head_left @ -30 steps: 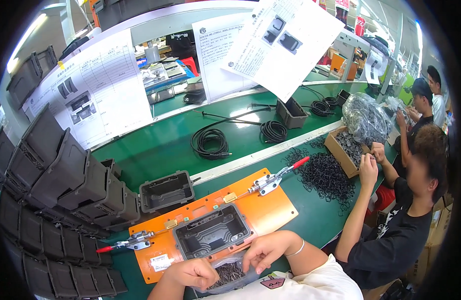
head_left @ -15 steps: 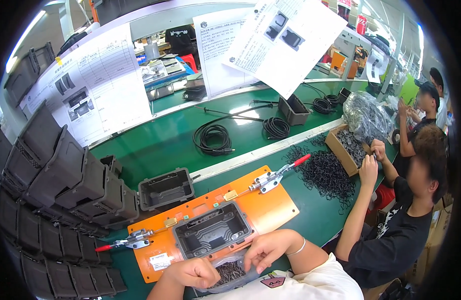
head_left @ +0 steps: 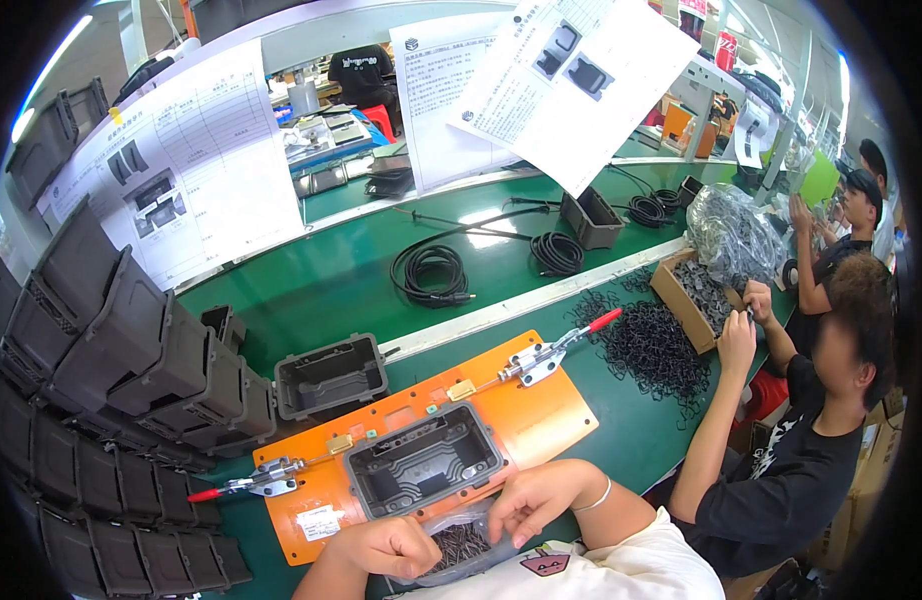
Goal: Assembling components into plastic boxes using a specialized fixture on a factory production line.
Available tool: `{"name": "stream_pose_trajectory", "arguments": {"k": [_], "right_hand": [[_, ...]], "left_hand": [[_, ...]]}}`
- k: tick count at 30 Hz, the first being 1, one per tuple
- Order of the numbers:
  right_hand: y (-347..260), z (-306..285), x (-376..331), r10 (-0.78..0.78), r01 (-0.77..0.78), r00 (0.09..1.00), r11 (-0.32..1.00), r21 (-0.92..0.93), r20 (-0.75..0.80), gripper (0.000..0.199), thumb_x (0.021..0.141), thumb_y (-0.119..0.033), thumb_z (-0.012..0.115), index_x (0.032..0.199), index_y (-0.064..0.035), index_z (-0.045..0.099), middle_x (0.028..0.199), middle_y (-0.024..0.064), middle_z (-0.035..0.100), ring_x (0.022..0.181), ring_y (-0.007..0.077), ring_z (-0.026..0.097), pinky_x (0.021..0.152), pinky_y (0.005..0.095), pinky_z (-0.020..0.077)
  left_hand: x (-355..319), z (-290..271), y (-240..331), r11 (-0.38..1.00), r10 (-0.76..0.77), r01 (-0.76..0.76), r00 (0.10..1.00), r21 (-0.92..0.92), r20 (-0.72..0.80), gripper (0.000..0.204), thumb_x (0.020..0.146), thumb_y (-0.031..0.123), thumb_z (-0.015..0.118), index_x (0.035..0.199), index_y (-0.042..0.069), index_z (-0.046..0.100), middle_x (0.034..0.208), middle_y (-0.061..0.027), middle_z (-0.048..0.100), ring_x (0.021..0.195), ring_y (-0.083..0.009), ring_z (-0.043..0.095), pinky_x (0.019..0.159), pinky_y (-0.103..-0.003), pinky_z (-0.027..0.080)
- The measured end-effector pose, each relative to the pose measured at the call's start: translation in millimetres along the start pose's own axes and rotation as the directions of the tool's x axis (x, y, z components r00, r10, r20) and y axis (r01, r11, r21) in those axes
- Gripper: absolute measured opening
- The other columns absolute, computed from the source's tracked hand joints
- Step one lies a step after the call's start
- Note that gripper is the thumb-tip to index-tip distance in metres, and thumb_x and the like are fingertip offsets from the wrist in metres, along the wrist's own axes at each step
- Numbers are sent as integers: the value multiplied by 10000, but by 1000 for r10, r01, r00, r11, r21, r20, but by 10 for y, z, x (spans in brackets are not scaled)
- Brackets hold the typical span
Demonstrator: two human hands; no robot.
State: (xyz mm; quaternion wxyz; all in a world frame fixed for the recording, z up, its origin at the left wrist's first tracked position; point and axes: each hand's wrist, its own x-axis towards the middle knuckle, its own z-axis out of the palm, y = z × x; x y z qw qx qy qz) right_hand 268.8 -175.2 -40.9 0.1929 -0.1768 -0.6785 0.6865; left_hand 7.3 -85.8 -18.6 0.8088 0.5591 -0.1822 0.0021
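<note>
Hands at near edge of green surface (head_left: 321, 290). Left hand (head_left: 386, 548) and right hand (head_left: 536, 497) each pinch the clear bag of small dark parts (head_left: 459, 543), just below grey housing (head_left: 424, 470) on orange fixture plate (head_left: 541, 415).

Off to my left, dark grey housings (head_left: 101, 380) stack up in leaning rows, and one loose housing (head_left: 331, 375) sits open on the green belt (head_left: 321, 290). Beyond it I see a coiled black cable (head_left: 431, 272) and a smaller coil (head_left: 557, 252) beside a small dark box (head_left: 592, 218). Printed instruction sheets (head_left: 196, 175) hang above. To my right, a heap of black rings (head_left: 653, 345) lies beside a cardboard box (head_left: 686, 295), where a neighbour in black (head_left: 801, 450) works.
</note>
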Motion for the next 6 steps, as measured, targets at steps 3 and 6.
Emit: {"name": "stream_pose_trajectory", "arguments": {"k": [3,6], "right_hand": [[6,8,-4,-1,1,1000,1000,-18,-7,297,921,-205,653,1090,35,612,681,38,625,519,86,559,474,233,430],[11,9,-5,7,-7,1000,1000,-19,-5,297,921,-209,653,1090,33,614,683,39,627,522,86,562,474,235,431]], "left_hand": [[-2,-5,-4,1000,-5,5,1000,10,5,547,982,358,524,576,18,385,554,-66,355,505,-220,369,514,-342,294],[0,-7,-4,1000,-8,7,1000,22,6,549,982,361,522,575,18,389,553,-68,358,505,-220,374,514,-343,295]]}}
